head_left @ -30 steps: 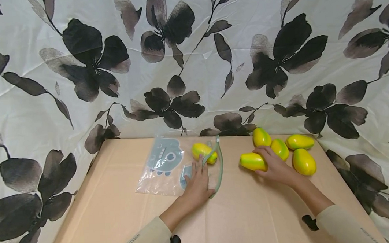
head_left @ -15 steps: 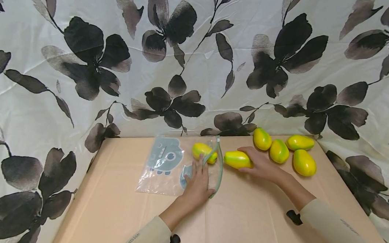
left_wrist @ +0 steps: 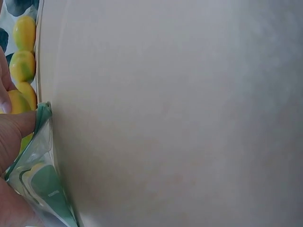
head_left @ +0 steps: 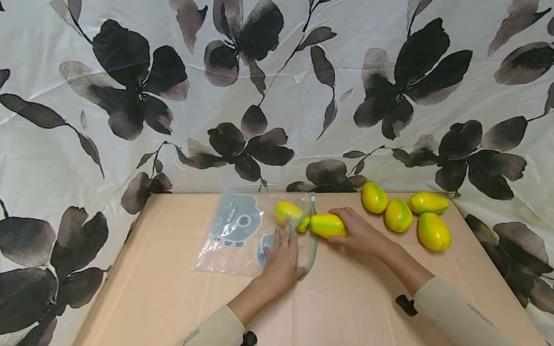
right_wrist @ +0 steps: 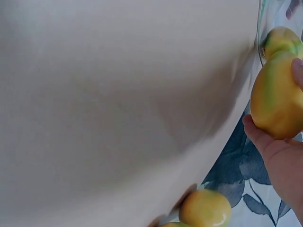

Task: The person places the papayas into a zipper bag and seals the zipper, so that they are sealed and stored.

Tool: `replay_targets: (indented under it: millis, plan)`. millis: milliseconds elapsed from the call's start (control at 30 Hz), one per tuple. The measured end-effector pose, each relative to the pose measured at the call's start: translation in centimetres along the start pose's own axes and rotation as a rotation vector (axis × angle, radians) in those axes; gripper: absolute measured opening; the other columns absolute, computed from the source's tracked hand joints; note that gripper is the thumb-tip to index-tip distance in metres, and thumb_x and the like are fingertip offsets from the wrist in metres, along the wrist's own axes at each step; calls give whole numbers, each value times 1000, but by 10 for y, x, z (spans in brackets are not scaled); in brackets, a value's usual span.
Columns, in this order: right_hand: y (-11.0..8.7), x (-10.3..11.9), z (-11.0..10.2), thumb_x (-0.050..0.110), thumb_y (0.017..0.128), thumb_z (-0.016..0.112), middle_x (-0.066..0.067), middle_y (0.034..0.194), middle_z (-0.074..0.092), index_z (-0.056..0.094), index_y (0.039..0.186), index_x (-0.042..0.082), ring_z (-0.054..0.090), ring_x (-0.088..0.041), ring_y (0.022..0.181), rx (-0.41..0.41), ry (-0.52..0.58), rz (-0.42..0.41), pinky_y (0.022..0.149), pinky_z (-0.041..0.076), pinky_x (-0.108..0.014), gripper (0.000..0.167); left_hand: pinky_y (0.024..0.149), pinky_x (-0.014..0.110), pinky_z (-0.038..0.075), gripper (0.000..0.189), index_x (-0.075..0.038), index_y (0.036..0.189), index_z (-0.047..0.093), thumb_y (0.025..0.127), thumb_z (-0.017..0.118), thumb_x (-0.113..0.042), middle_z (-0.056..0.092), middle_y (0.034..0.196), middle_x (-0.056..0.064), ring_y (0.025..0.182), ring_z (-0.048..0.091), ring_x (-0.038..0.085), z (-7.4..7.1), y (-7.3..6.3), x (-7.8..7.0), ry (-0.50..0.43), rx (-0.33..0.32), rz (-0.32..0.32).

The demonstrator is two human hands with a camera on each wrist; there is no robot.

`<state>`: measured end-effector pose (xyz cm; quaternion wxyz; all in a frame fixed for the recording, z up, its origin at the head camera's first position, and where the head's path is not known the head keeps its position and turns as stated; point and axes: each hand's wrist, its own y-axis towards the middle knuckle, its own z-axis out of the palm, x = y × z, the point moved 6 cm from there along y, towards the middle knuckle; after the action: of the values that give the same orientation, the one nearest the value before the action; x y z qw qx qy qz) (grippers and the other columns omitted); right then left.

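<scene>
A clear zip bag (head_left: 225, 256) with blue cartoon prints lies flat, its green-edged mouth parted toward the right. My left hand (head_left: 281, 261) lies over that mouth and holds its edge, the thumb beside the green strip (left_wrist: 43, 113). One yellow-green mango (head_left: 287, 212) is inside the bag, near the opening. My right hand (head_left: 362, 234) grips a second mango (head_left: 328, 225) between thumb and fingers. This mango's tip is at the mouth, close to the one inside. In the right wrist view the gripped mango (right_wrist: 274, 97) shows large, fingers partly out of frame.
Several more mangoes (head_left: 398, 214) sit grouped at the board's back right. The tan cardboard surface (head_left: 171, 304) ends at the back against a white cloth (head_left: 323, 155) with dark flowers. Both sleeves carry small black wrist devices (head_left: 406, 304).
My right hand has carried the mango left, from beside the group to the bag's mouth. The left hand stays on the bag.
</scene>
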<state>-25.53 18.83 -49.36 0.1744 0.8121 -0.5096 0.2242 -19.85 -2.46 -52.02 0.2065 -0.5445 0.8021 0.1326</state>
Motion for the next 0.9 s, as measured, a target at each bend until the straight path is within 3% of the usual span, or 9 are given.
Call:
replay_targets:
  millis: [467,800,900]
  plan:
    - [9,10,18,37,94,75,-25,144,43,39,154,8,55,-35,120,36,13,33,104,49,-53,76,97,87,32,99,2,159,32,83,88,-30,-7,174,13,155,11,56,-2,0,-2,40,-18,32]
    - [10,15,25,18,78,64,-25,141,33,31,156,8,53,-34,114,90,22,57,97,49,-48,85,96,88,31,104,0,160,29,80,89,-29,-6,175,13,155,12,54,-1,2,-2,32,-26,26]
    - [8,16,26,15,81,63,-24,141,34,25,160,8,53,-32,115,103,17,41,99,49,-48,88,97,88,31,103,0,160,30,80,89,-29,-6,175,12,155,11,54,-1,1,-3,28,-23,24]
